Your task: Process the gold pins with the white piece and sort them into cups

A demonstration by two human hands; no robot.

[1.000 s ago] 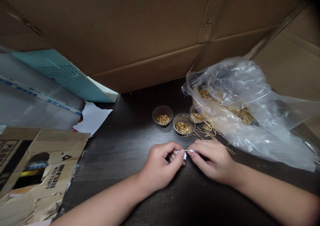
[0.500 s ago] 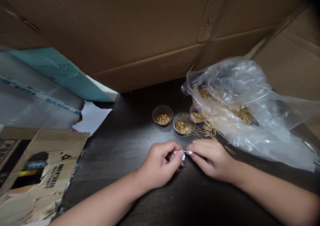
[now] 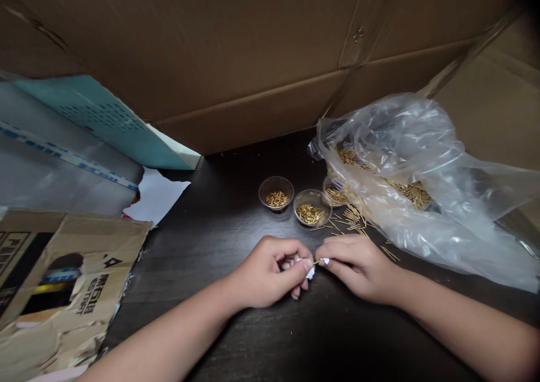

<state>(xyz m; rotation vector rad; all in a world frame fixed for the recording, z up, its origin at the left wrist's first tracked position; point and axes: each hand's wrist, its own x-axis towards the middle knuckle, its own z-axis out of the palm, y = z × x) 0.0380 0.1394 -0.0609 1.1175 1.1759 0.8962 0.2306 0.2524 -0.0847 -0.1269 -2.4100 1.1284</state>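
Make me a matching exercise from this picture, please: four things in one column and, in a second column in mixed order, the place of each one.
Things
1. plastic bag
2. three clear cups
3. printed cardboard piece
4. thin gold pin

Places
A. at the near left, torn
B. pinched between the left hand and the right hand
C. at the right, crumpled and see-through
D. side by side just beyond the hands

Pairs: 1-C, 2-D, 3-A, 4-B
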